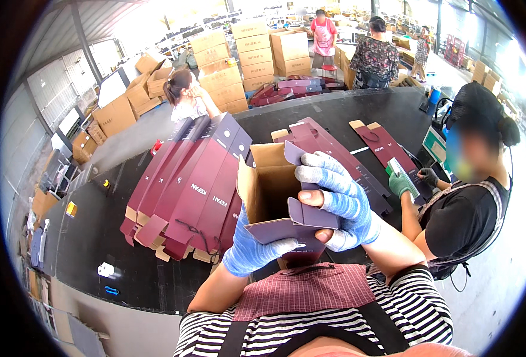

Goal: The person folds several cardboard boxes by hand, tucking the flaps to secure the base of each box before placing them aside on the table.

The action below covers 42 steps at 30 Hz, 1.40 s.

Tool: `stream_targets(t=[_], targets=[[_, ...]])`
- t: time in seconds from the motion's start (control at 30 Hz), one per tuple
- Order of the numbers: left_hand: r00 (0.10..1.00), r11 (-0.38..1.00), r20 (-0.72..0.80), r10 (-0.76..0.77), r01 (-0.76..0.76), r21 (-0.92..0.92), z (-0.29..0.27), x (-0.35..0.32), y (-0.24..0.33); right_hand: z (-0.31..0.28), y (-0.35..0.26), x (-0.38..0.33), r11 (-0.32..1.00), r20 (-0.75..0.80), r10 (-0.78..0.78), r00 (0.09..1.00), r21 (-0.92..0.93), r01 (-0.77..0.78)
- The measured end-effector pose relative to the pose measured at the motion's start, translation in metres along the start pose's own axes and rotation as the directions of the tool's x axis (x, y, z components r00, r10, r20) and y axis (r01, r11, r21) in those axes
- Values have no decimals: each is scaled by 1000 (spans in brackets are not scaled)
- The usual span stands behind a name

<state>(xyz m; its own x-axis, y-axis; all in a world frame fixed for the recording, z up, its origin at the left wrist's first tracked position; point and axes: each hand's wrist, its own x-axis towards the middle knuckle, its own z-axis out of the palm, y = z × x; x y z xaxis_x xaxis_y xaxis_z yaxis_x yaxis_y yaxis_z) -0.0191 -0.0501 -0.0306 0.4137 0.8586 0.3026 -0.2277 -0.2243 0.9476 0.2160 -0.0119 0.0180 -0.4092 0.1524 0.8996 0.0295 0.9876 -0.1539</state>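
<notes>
An opened-out cardboard box (pixel 281 229), dark purple outside and brown inside, stands tilted in front of my chest with its open end toward me. Its end flaps are spread outward. My left hand (pixel 248 247), in a blue knit glove, is wrapped round the box's left and near side. My right hand (pixel 343 199), in a matching glove with bare thumb and fingertip showing, grips the right wall and flaps. To the left lies a row of maroon and purple folded boxes (pixel 182 184) with a black cord (pixel 197 232) on top.
A black table (pixel 90 250) spreads around me, with a white roll (pixel 105 269) and a blue clip-like item (pixel 112 290). More flat maroon boxes (pixel 334 154) lie ahead. At right, a co-worker's green-gloved hand (pixel 400 183) holds a white piece. Stacked cartons (pixel 254 53) stand behind.
</notes>
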Motion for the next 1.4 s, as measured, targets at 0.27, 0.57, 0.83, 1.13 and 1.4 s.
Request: stream_targets(t=[0.27,0.57,0.83,1.13,1.4], targets=[[986,978,88,141,-152,146,2,3,13,-28,-2,34,984,-31,122,992,132,-117],[990,983,122,73,-92,157,4,4,14,-42,0,99,830,338,493,802,95,-550],[998,993,49,37,-43,108,-3,-3,2,-24,33,70,910,334,388,859,7,-414],[993,979,66,93,-104,175,-11,-4,-2,-19,-2,65,967,128,241,962,-114,-227],[998,994,36,60,-56,-98,0,5,22,-13,-27,39,997,192,67,979,-49,-59]])
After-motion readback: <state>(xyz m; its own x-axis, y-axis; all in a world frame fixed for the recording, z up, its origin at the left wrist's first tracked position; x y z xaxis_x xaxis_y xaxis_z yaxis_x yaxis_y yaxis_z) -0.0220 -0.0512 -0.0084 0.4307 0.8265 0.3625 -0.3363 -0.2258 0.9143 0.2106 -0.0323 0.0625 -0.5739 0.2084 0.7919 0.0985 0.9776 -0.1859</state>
